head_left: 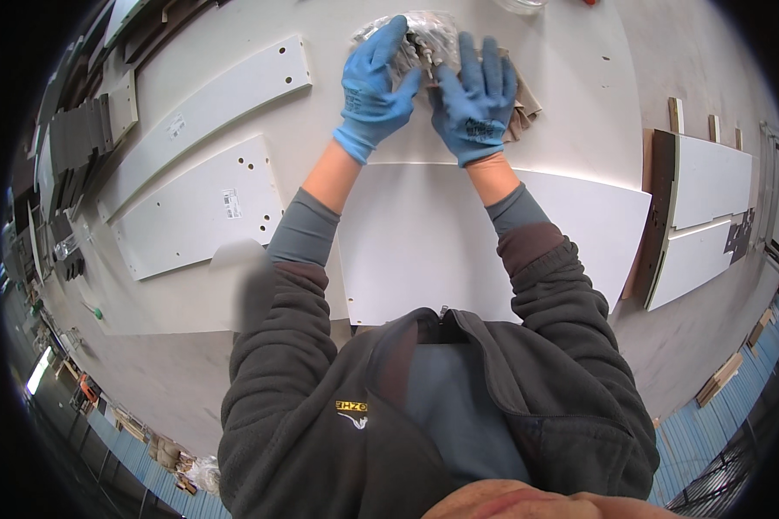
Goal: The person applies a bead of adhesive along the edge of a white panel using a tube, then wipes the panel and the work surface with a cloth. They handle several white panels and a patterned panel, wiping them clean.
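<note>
1. Both gloved hands, left hand [374, 82] and right hand [473, 95], are gripping a clear plastic bag [417, 39] of metal hardware.
2. The bag is lying on the white surface [571, 112], beyond the white panel [424, 242].

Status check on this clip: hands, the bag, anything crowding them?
Left hand and right hand, blue-gloved, both on clear hardware bag. Bag rests on white panel. Nothing blocking.

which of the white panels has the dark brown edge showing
The white panel at the far right, beyond the right hand. Its left edge shows a dark brown band; the drilled panels on the left show only white faces.
</note>
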Motion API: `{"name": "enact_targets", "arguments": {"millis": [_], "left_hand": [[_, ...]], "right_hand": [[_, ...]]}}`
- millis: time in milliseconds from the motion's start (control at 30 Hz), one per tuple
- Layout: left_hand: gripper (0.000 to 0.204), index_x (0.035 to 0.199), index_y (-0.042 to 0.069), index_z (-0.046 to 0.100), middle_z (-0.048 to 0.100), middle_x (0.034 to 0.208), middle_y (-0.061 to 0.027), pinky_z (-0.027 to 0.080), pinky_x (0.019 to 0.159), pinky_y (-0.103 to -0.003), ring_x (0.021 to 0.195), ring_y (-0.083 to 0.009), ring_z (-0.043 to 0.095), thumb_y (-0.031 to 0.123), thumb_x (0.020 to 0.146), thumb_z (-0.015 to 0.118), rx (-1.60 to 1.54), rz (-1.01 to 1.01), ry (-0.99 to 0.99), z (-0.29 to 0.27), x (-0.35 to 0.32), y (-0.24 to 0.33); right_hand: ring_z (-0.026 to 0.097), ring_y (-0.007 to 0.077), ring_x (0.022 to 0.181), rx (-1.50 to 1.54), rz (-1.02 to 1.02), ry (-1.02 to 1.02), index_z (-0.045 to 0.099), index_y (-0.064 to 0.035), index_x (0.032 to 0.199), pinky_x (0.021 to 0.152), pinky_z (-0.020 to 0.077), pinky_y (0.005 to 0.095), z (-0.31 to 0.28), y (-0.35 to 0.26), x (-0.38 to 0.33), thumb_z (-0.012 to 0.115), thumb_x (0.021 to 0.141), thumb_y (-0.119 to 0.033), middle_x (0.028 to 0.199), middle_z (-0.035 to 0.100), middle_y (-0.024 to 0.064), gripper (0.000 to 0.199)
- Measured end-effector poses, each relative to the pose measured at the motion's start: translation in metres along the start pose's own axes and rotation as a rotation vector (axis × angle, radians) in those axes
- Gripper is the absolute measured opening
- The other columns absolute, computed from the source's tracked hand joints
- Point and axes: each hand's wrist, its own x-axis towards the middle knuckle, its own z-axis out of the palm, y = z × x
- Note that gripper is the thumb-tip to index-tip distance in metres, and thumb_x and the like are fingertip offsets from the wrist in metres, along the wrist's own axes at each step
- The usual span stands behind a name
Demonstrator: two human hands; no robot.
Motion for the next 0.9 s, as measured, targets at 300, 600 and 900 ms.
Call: {"name": "enact_targets", "arguments": {"millis": [300, 600, 900], "left_hand": [[0.069, 0.147, 0.000, 0.054, 0.067, 0.134, -0.0183, 0.052, 0.107, -0.041, 0.122, -0.0337, 0.066, 0.007, 0.081, 0.076, -0.041, -0.031, 0.034, 0.003, 0.001, 0.004], [0.069, 0.146, 0.001, 0.056, 0.068, 0.133, -0.0178, 0.052, 0.104, -0.043, 0.119, -0.0354, 0.066, 0.008, 0.079, 0.075, -0.132, -0.036, 0.060, -0.005, 0.006, 0.011], [0.071, 0.149, 0.000, 0.053, 0.055, 0.150, -0.0207, 0.043, 0.116, -0.046, 0.135, -0.0397, 0.056, 0.006, 0.081, 0.074, 0.097, -0.084, 0.148, -0.027, 0.001, 0.045]], "right_hand": [[0.058, 0.0372, 0.130, -0.045, 0.041, 0.034, 0.072, -0.0079, 0.082, 0.109, 0.0397, 0.0582, 0.009, 0.005, 0.006, 0.081, 0.073, -0.023, 0.128, 0.070, 0.0143, 0.020], [0.064, 0.0329, 0.124, 0.048, 0.023, 0.266, 0.069, -0.0114, 0.085, 0.105, 0.0413, 0.0529, -0.029, 0.003, -0.009, 0.076, 0.078, -0.020, 0.127, 0.072, 0.0096, 0.013], [0.064, 0.0317, 0.125, 0.734, 0.593, 0.203, 0.075, -0.0055, 0.094, 0.105, 0.0486, 0.0403, -0.056, -0.006, -0.012, 0.073, 0.086, -0.008, 0.129, 0.072, 0.0160, 0.008]]}}
